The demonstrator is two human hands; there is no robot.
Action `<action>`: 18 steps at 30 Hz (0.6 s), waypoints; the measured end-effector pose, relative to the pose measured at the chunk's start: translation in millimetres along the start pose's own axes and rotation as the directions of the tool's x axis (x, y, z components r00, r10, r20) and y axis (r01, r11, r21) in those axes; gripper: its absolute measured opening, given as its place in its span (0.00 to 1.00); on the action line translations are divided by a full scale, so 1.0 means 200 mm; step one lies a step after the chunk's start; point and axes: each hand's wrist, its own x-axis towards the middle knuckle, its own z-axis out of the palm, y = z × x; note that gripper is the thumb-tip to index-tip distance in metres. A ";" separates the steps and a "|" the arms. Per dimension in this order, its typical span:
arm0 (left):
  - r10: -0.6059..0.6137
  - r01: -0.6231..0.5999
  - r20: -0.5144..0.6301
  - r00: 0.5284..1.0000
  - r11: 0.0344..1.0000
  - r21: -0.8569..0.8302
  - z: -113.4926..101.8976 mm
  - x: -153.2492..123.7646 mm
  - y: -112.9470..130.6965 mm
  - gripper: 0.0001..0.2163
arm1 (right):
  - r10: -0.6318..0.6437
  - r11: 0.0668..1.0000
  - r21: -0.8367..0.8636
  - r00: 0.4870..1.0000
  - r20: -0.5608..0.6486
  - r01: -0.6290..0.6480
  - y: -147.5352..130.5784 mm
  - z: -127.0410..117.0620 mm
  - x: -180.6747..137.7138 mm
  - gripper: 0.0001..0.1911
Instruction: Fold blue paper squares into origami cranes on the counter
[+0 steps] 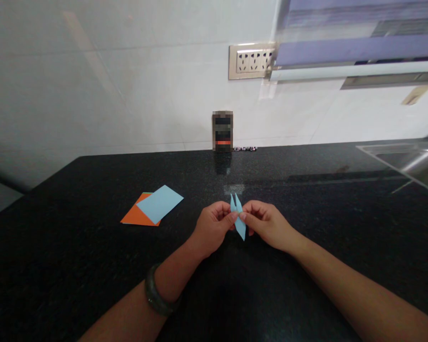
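- One black worktop point(306, 199), glossy and speckled, filling the lower view and carrying everything else; near edge cut off by the frame.
- Pale tiled wall point(128, 85) behind, streaked with glare and hard to read in places.
- Purple-and-white shelf point(356, 47) at upper right, smeared and only partly in frame; make unclear.
- Steel sink point(406, 159) at far right, cropped, well apart from the hands.
- Left hand point(212, 228) with fingers curled in, thumb and forefinger closed on the left side of the paper point(240, 227).
- Right hand point(267, 223) mirrored, pinching the right side; other fingers tucked under, palms out of sight.
- Blue sheet point(160, 203) lying askew over an orange sheet point(135, 217), left of the hands, near but not touching; probably set aside flat within reach. Most of the orange covered.
- Socket point(251, 61) on the wall, above the box point(222, 131).
- Box upright against the wall at the worktop's back edge, face blurred out and unreadable.
- Paper small, folded, light blue, between both hands over the worktop's front middle, seemingly lifted clear of it.
- Two narrow tips up, one down; gripped at the waist from both sides, likely to keep the folds tight and the tips free. Middle hidden behind fingertips.
- Dark bracelet point(157, 294) round the left wrist.
- Beads point(245, 148) just beside the box, too small to make out.
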 end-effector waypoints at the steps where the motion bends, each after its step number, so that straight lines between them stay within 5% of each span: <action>1: 0.014 -0.014 -0.011 1.000 1.000 0.013 0.00 0.00 0.00 0.08 | 0.012 1.000 0.005 1.000 0.021 -0.012 0.00 0.00 0.00 0.11; 7: 0.056 -0.050 -0.078 0.995 0.996 0.073 -0.01 0.00 -0.01 0.09 | 0.071 0.997 0.015 0.995 0.066 -0.072 0.00 0.02 0.00 0.15; 10: 0.028 -0.031 -0.040 0.999 0.998 -0.061 0.00 0.00 -0.01 0.08 | 0.076 0.996 0.034 0.996 0.057 -0.078 -0.01 0.02 0.01 0.16; 13: 0.048 -0.054 -0.039 0.998 0.982 -0.183 0.02 0.00 -0.01 0.17 | 0.104 0.989 0.092 0.990 0.092 -0.113 -0.01 0.01 0.01 0.17; 18: 0.146 -0.145 -0.030 0.989 0.988 0.059 0.00 0.00 0.01 0.08 | 0.127 0.975 0.163 0.981 0.146 -0.151 -0.01 0.01 0.00 0.17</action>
